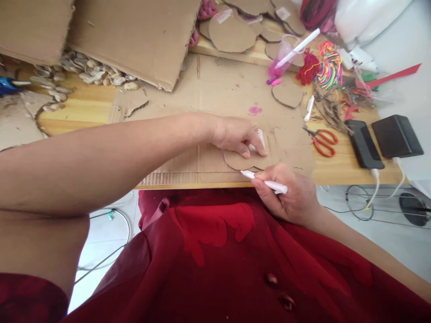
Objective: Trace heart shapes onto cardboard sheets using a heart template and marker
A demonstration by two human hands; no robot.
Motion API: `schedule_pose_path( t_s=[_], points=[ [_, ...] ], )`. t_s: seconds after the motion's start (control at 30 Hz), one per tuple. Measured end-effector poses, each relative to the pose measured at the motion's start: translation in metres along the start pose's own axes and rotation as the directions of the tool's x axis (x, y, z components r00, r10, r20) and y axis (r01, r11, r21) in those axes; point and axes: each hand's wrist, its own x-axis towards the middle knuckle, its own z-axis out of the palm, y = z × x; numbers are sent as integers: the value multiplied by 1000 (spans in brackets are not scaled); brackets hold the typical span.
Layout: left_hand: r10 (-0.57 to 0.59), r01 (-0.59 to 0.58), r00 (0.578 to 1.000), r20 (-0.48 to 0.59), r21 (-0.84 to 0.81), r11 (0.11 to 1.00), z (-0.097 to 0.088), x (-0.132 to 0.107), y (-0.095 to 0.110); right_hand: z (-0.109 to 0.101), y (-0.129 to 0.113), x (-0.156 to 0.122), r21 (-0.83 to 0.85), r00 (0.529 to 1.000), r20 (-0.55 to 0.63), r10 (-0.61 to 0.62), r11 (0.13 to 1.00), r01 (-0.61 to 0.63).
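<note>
A rounded cardboard cutout (237, 160) lies at the front edge of the larger cardboard sheet on the table. My left hand (240, 137) presses it down, with thumb and index finger apart on its surface and the other fingers partly hidden. A white paper label (261, 140) shows beside the index finger. In my right hand (288, 190) is a white marker pen (276, 186), gripped between thumb and fingers. Its tip meets the near edge of the cutout. Whether a cap covers the tip, I cannot tell.
Orange-handled pliers (325, 141), a black box (397, 137) and a black device (363, 143) with white cables stand right. Farther back are a pink cup (283, 60), colourful threads (329, 65) and more cutouts (232, 29). Large cardboard panels (134, 36) and peanut shells (96, 72) lie left.
</note>
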Motion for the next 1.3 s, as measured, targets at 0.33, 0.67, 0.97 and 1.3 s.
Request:
schedule_pose_path(
  t_s=[0.33,0.67,0.97,1.3],
  points=[
    [-44,47,998,44,-66,997,-1,0,3,-2,3,-10,-43,996,-36,81,996,-82],
    [4,-4,1000,15,-58,998,0,-2,-1,0,5,-13,-18,993,-72,91,996,-93],
    [35,-36,999,-22,-12,999,2,-5,3,0,7,-17,-31,987,-108,118,992,-122],
    [15,-15,1000,-17,27,1000,1,-7,9,-1,6,-19,-87,983,-112,146,984,-156]
  ],
)
